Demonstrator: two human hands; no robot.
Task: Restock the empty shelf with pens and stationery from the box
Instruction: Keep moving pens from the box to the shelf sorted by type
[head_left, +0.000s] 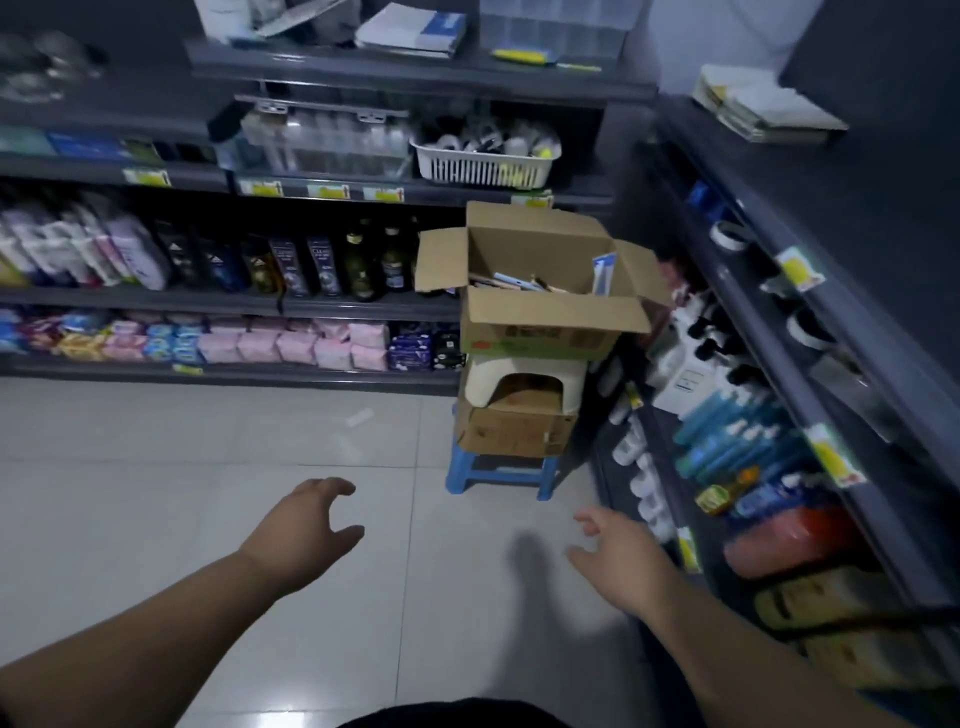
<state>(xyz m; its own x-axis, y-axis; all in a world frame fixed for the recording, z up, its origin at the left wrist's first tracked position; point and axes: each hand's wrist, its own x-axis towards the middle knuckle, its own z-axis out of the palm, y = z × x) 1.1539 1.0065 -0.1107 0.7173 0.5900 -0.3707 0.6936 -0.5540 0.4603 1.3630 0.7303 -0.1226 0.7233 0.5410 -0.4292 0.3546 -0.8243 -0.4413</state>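
Grey metal shelving (208, 301) lines the wall ahead of us, loaded with bottles, pink packs and boxed goods. A second run, the right-hand shelves (769, 260), meets it at the corner and carries tape rolls, white bottles and blue packets. Pale floor tiles (156, 441) spread between the shelving and us.

In the corner stands a stack: a blue stool (498, 475) on the floor, a closed carton (514, 431) on it, and a white stool (524, 384) set over that. On top is the open cardboard box (550, 317), its flaps folded outward. On the shelf above and to the left of the box sit a clear plastic organiser (322, 140) and, beside it, a white basket (483, 166) of small items.

Our left hand (306, 525) is stretched forward over the tiles, fingers loosely curled and spread, gripping nothing. Our right hand (618, 551) is stretched out likewise near the right-hand shelves, fingers relaxed and empty. Both hands are well short of the box.

Inside the box lie pens (511, 283), heaped loosely along the bottom. A blue-and-white pack (605, 273) stands upright against the box's right wall.
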